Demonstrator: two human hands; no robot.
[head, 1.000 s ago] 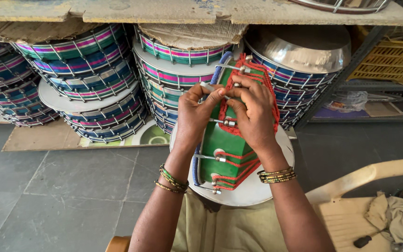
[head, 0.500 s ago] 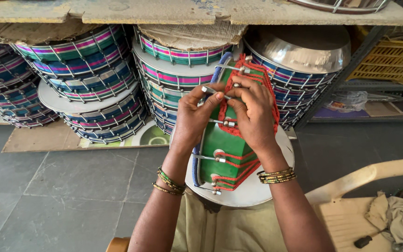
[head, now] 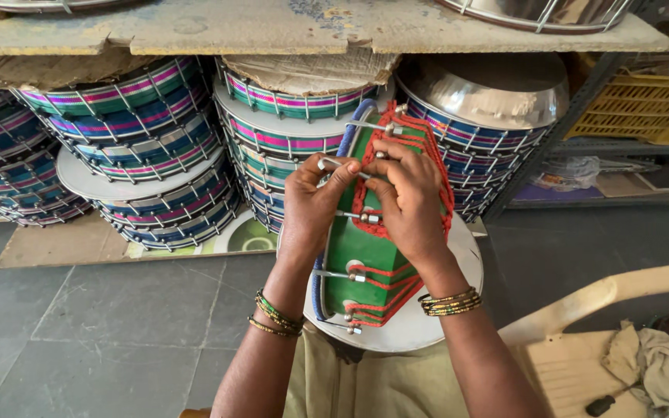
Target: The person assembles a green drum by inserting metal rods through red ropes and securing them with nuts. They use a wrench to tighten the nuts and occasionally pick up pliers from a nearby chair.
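1. A green drum (head: 365, 248) with red cord (head: 365, 190) and metal hooks stands on its edge on a round white disc (head: 427, 325), which lies on the person's lap.
2. The left hand (head: 311, 205) is on the left side of the drum. Its fingers are curled and they pinch a thin metal rod (head: 342, 165) near the top of the drum.
3. The right hand (head: 408, 201) lies over the front of the drum, just beside the left hand. Its fingers are bent onto the red cord and the rod; how firmly it grips, I cannot tell.
4. Behind the drum, stacks of striped drums (head: 133, 147) lie under a shelf.
5. To the right of the drum there is a plastic chair (head: 574, 364) with a cloth (head: 652, 364) on it.
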